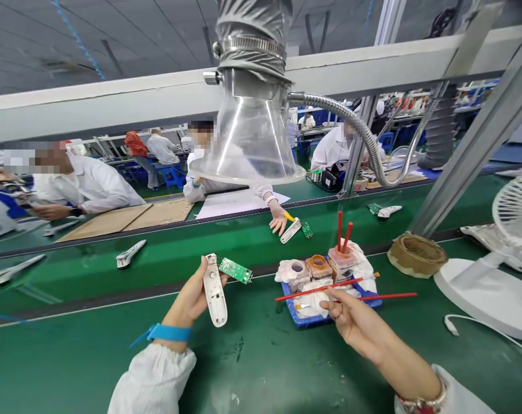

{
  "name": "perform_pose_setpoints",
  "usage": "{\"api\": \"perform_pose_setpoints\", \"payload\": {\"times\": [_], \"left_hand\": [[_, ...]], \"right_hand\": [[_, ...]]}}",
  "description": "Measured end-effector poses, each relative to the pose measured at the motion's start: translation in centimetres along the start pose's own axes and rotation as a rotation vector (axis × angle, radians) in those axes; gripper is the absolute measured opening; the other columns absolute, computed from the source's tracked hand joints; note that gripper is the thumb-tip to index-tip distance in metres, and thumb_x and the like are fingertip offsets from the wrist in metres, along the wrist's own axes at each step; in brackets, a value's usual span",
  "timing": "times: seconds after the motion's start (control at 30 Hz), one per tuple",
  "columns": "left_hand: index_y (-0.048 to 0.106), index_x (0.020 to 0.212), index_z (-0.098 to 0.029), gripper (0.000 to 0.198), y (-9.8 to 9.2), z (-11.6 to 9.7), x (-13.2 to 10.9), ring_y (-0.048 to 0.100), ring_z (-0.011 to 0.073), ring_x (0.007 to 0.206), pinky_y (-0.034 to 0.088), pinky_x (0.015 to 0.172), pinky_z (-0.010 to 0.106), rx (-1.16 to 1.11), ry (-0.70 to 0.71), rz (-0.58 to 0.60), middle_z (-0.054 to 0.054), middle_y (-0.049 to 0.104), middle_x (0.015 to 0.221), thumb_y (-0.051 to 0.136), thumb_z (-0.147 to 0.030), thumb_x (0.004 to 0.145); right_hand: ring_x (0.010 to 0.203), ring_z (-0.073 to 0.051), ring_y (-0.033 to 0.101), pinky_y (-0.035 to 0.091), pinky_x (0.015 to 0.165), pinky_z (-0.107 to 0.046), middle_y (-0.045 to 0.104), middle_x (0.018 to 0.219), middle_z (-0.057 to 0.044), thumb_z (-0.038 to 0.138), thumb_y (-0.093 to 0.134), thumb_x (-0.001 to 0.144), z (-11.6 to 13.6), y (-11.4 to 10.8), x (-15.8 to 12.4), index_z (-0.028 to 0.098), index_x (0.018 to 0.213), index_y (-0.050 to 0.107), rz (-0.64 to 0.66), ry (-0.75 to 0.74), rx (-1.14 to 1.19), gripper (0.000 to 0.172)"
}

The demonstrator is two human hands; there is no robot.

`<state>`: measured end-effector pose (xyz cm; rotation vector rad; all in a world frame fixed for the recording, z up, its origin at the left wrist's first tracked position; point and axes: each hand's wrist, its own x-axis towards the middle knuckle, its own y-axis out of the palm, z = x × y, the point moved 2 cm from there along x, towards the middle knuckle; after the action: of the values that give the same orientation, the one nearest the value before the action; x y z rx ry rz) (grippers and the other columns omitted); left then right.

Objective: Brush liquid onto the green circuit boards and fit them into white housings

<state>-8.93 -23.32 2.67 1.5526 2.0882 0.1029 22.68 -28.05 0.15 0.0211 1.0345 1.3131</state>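
My left hand grips a long white plastic housing upright, and a small green circuit board sits just right of its top end. It is unclear whether the board is joined to the housing. My right hand pinches a thin red stick above the front edge of a blue tray. A longer red-handled brush lies across the tray, close to my fingertips. Several small pots with coloured rims stand in the tray on white cloth, and two red sticks rise from one pot.
Similar white housings lie on the green conveyor belt. Across it, a co-worker's hand holds a yellow-handled tool by a housing and board. A tape roll, white fan and clear fume hood stand nearby.
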Motion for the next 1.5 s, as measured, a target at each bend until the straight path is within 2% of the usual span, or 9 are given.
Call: {"api": "perform_pose_setpoints", "payload": {"times": [0.1, 0.2, 0.43, 0.63, 0.73, 0.87, 1.0, 1.23, 1.5], "left_hand": [[0.061, 0.082, -0.011, 0.033, -0.4, 1.9, -3.3, 0.067, 0.0142, 0.064, 0.058, 0.065, 0.024, -0.117, -0.070, -0.034, 0.007, 0.067, 0.071, 0.038, -0.033, 0.092], [0.060, 0.077, -0.010, 0.021, -1.1, 4.5, -5.6, 0.067, 0.0132, 0.059, 0.057, 0.060, 0.020, -0.181, -0.125, -0.060, 0.006, 0.067, 0.067, 0.044, -0.015, 0.090], [0.061, 0.081, -0.011, 0.014, -2.5, 8.9, -6.7, 0.067, 0.0130, 0.058, 0.057, 0.057, 0.016, -0.237, -0.123, -0.031, 0.005, 0.069, 0.070, 0.053, 0.001, 0.080], [0.061, 0.085, -0.012, 0.012, -2.7, 9.0, -6.3, 0.067, 0.0123, 0.059, 0.057, 0.060, 0.016, -0.230, -0.062, 0.009, 0.004, 0.068, 0.071, 0.055, -0.002, 0.080], [0.062, 0.089, -0.011, 0.015, -2.8, 9.0, -6.3, 0.067, 0.0125, 0.060, 0.056, 0.057, 0.015, -0.209, -0.044, 0.033, 0.003, 0.068, 0.070, 0.057, -0.003, 0.078], [0.062, 0.093, -0.011, 0.019, -2.7, 9.1, -6.3, 0.067, 0.0127, 0.059, 0.055, 0.054, 0.015, -0.184, -0.027, 0.065, 0.003, 0.067, 0.069, 0.061, -0.003, 0.075], [0.062, 0.094, -0.011, 0.019, -2.5, 9.1, -6.4, 0.067, 0.0116, 0.061, 0.055, 0.057, 0.015, -0.166, -0.004, 0.081, 0.003, 0.067, 0.073, 0.060, -0.005, 0.076], [0.063, 0.093, -0.012, 0.021, -2.5, 8.8, -7.0, 0.066, 0.0108, 0.061, 0.054, 0.056, 0.014, -0.134, 0.028, 0.131, 0.003, 0.067, 0.072, 0.065, -0.007, 0.073], [0.062, 0.095, -0.012, 0.020, -2.8, 9.3, -6.7, 0.064, 0.0104, 0.056, 0.054, 0.054, 0.016, -0.124, 0.039, 0.170, 0.002, 0.066, 0.069, 0.061, -0.007, 0.076]], "right_hand": [[0.038, -0.004, 0.051, 0.045, 0.037, -0.009, 0.064, 0.062, -0.007, 0.016, 0.051, 0.090, -0.1, 0.3, 0.3, 0.014, 0.079, 0.049, 0.030, -0.047, -0.031, 0.011], [0.040, -0.006, 0.053, 0.047, 0.038, -0.012, 0.063, 0.059, -0.006, 0.017, 0.053, 0.089, -0.5, 0.7, 0.4, 0.016, 0.074, 0.046, 0.055, -0.169, -0.083, 0.017], [0.040, -0.008, 0.052, 0.044, 0.035, -0.016, 0.062, 0.062, -0.001, 0.024, 0.064, 0.082, 0.2, 1.2, 0.7, 0.017, 0.076, 0.049, 0.119, -0.446, -0.111, 0.018], [0.050, -0.008, 0.054, 0.047, 0.045, -0.015, 0.059, 0.065, 0.002, 0.019, 0.061, 0.081, 2.4, 0.6, -0.5, 0.018, 0.091, 0.055, 0.286, -0.475, 0.018, 0.011], [0.045, -0.004, 0.045, 0.042, 0.041, -0.012, 0.058, 0.072, 0.003, 0.013, 0.061, 0.079, 3.3, -0.1, -1.6, 0.019, 0.092, 0.057, 0.390, -0.463, 0.070, 0.015], [0.040, -0.002, 0.035, 0.034, 0.036, -0.008, 0.045, 0.059, 0.006, 0.004, 0.049, 0.083, 3.9, -1.9, -2.7, 0.018, 0.084, 0.056, 0.434, -0.487, 0.143, 0.015], [0.038, -0.003, 0.032, 0.032, 0.036, -0.008, 0.036, 0.053, 0.007, 0.002, 0.034, 0.090, 3.7, -4.0, -3.2, 0.016, 0.087, 0.056, 0.402, -0.537, 0.190, 0.026], [0.033, -0.004, 0.026, 0.026, 0.032, -0.014, 0.028, 0.047, 0.010, 0.030, 0.039, 0.097, 2.8, -5.7, -4.0, 0.013, 0.084, 0.054, 0.276, -0.570, 0.166, 0.026], [0.029, -0.005, 0.026, 0.026, 0.026, -0.012, 0.031, 0.040, 0.008, 0.023, 0.034, 0.097, 3.1, -6.7, -5.9, 0.011, 0.096, 0.057, 0.192, -0.536, 0.070, 0.026]]}}
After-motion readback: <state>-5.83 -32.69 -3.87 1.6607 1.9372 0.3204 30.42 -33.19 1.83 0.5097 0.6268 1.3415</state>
